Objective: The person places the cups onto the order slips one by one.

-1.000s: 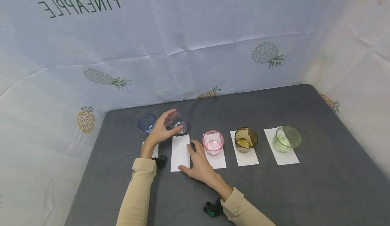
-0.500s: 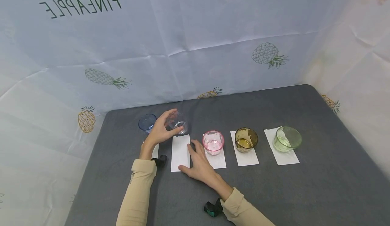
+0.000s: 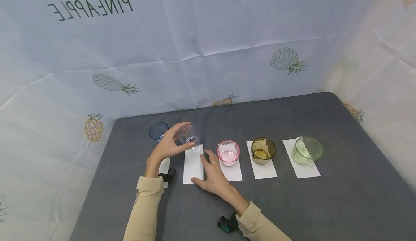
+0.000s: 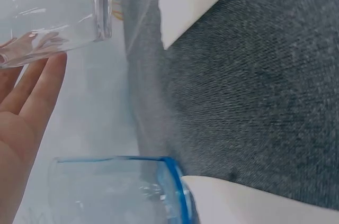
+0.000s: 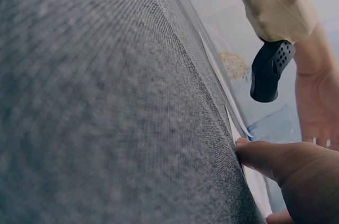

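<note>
My left hand (image 3: 169, 143) grips a clear glass cup (image 3: 191, 136) by its sides, thumb toward me. The cup is over the far end of a white paper slip (image 3: 193, 169). In the left wrist view the clear cup (image 4: 53, 7) stands off the dark tabletop, fingers along its side. My right hand (image 3: 214, 176) lies with fingers spread at that slip's right edge, thumb on its near corner. In the right wrist view the right thumb (image 5: 265, 155) rests at the paper. Just left of the left hand is a blue glass cup (image 3: 157, 131).
A pink-rimmed cup (image 3: 228, 153), an amber cup (image 3: 263, 150) and a green cup (image 3: 307, 150) stand on their own paper slips to the right. Another slip (image 3: 164, 165) lies partly hidden under the left wrist. A pineapple-print cloth (image 3: 201, 35) hangs behind the table (image 3: 351, 190).
The left hand has brought the clear cup slightly nearer and lower, from behind the paper slip to over its far end. The right hand stays in place.
</note>
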The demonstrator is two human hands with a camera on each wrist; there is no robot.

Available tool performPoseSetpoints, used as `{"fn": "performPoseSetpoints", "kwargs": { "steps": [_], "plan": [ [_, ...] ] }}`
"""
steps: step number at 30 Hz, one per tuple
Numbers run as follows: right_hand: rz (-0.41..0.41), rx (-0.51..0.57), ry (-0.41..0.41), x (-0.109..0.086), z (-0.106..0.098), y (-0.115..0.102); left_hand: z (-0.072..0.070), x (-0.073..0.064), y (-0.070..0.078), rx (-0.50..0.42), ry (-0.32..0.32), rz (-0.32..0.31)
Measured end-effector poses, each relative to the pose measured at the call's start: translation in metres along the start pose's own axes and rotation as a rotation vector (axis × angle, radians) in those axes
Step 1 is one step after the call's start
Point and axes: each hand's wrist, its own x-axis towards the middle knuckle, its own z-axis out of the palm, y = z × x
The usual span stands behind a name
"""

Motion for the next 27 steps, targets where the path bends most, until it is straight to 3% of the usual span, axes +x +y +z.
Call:
{"fn": "performPoseSetpoints", "kwargs": {
  "steps": [17, 27],
  "plan": [
    [-0.012, -0.007, 0.008, 0.0, 0.0, 0.0, -0.004, -0.026, 0.017, -0.004, -0.026, 0.066],
    [-0.025, 0.005, 0.009, 0.001, 0.0, 0.001, 0.0, -0.036, 0.013, -0.006, -0.045, 0.075]
  ]
}}
